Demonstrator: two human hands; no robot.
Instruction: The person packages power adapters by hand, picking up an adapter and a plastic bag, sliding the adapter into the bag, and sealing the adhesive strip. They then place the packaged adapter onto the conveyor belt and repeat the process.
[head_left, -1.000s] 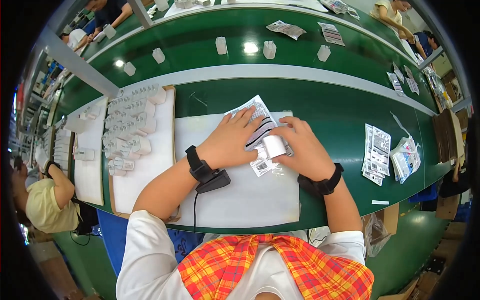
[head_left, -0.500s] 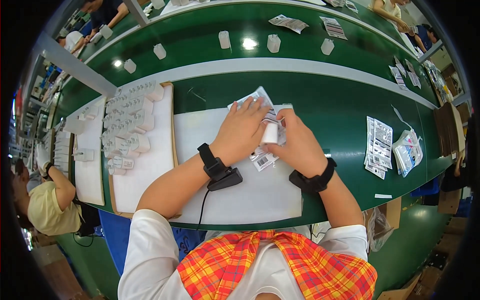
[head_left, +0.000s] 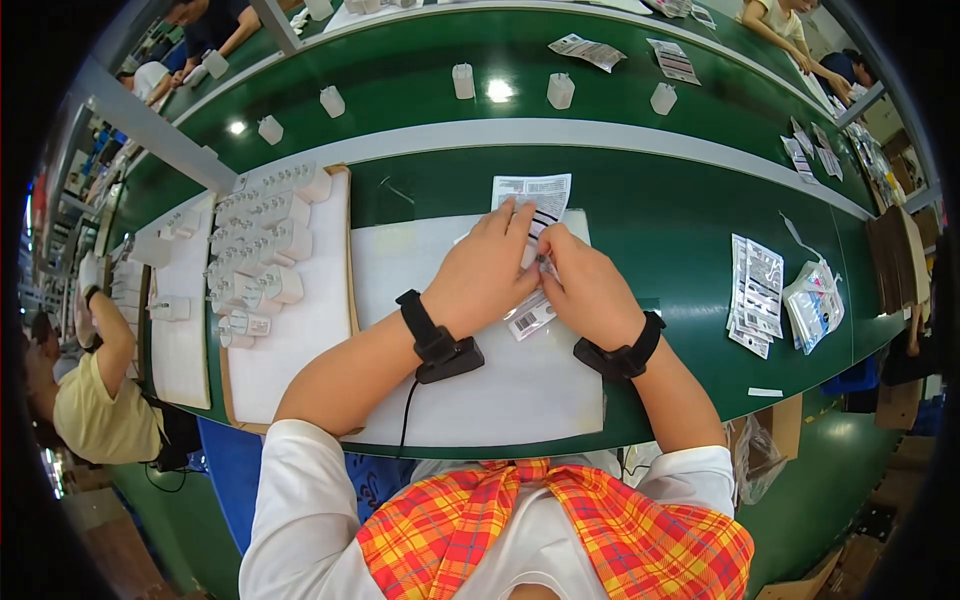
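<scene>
The green bench curves across the view; its near edge runs just in front of the person's chest. On it lies a white mat, the landmark for all positions below. The mat's near half, toward the person, is bare; its far half is occupied by both hands.

Left of the mat, touching its edge, a board carries rows of white adapters on its far part. Right of the mat, well apart, lie printed sheets and beside them a stack of clear bags. Beyond the mat, past a pale strip, single white adapters stand spaced on the belt.

A leaflet overhangs the mat's far edge. The left hand lies flat on it, fingers extended. The right hand sits just beside the left, touching it, fingers curled; what it pinches cannot be told. A barcode label protrudes between the hands on the near side.
</scene>
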